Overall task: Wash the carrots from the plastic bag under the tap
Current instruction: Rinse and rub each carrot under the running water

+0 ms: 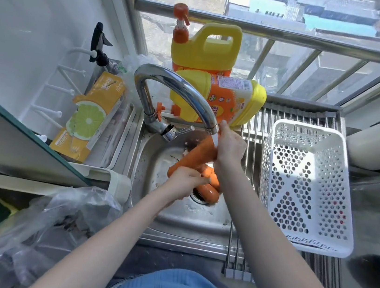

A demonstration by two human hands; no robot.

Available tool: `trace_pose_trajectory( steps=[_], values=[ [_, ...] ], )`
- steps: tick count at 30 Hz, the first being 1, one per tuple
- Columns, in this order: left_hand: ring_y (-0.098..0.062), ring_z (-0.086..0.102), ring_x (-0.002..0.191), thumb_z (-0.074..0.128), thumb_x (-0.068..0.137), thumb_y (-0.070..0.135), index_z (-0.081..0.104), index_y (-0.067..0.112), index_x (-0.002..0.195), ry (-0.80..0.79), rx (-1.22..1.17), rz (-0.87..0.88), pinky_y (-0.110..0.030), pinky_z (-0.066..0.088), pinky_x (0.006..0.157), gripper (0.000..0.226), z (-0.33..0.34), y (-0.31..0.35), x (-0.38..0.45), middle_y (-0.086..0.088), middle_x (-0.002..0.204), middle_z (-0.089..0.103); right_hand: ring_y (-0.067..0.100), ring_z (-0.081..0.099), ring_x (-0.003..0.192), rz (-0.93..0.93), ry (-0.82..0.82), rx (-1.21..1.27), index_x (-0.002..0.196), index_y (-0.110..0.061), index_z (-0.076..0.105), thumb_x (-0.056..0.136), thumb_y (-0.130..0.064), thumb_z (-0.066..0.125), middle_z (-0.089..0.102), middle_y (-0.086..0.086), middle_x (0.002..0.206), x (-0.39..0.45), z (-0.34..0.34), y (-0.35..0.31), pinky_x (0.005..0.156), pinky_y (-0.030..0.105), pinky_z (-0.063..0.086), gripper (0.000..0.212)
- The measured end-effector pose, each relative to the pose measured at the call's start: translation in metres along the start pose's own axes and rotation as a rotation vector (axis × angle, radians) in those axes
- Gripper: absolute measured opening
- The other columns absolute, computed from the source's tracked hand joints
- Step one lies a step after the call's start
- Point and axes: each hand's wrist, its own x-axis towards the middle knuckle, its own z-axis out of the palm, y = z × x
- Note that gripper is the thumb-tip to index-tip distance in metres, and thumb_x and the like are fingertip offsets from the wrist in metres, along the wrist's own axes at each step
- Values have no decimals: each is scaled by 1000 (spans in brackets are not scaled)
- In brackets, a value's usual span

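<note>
Left grip: the left hand (185, 179) has its fingers curled around the lower end of 1 carrot (194, 158), low over the sink (147, 162).
Right grip: the right hand (231, 146) wraps the upper end of the same carrot, directly under the tap (179, 88), where a white stream of water falls on it.
Plastic bag: the plastic bag (51, 222) lies crumpled on the surface at the left, near the sink edge.
Other carrots: at least 2 more carrots (209, 188) lie in the sink beside the drain, just under the held one.
Basket: a white basket (282, 137) stands on the rack to the right of the sink; I see no carrot in it.
Progress: my judgement is that the task is in its early or middle part. The carrots are out of the bag, 1 is being rinsed, and the ones in the sink probably wait for washing.
Hard to see: the bag is dark inside, so I cannot tell if more carrots remain there. The hands cover both ends of the held carrot.
</note>
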Motion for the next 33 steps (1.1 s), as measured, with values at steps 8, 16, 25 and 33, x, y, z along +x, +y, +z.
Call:
trace_pose_trajectory(
  steps=[8, 16, 25, 33],
  values=[
    [-17, 62, 98, 72, 85, 36, 53, 13, 113, -156, 6, -251, -30, 57, 75, 41, -17, -14, 1, -3, 112, 58, 15, 59, 66, 67, 149, 128, 60, -9, 63, 89, -17, 57, 63, 1, 63, 5, -12, 0, 72, 32, 50, 30],
    [-35, 65, 106, 62, 85, 31, 49, 0, 133, -462, -1056, -62, -31, 61, 68, 58, -54, -18, -15, -25, 129, 57, 21, 61, 49, 85, -73, 325, 57, -7, 59, 97, -25, 50, 62, 8, 49, 4, -17, -12, 68, 36, 55, 44],
    [-3, 35, 28, 35, 86, 65, 47, 16, 78, -380, -681, -118, -10, 28, 32, 51, -21, 37, -27, 8, 42, 44, 21, 69, 92, 37, -525, 269, 123, -3, 57, 104, -47, 31, 69, 16, 106, -10, -15, 11, 74, 30, 57, 55],
    [-3, 36, 28, 20, 93, 69, 48, 9, 78, -415, -794, -156, -11, 27, 29, 68, -19, 21, -23, 1, 43, 44, 30, 51, 131, -85, -631, 154, 152, -17, 27, 100, -55, 33, 49, 16, 144, -16, -32, 27, 97, 35, 51, 65]
  ],
)
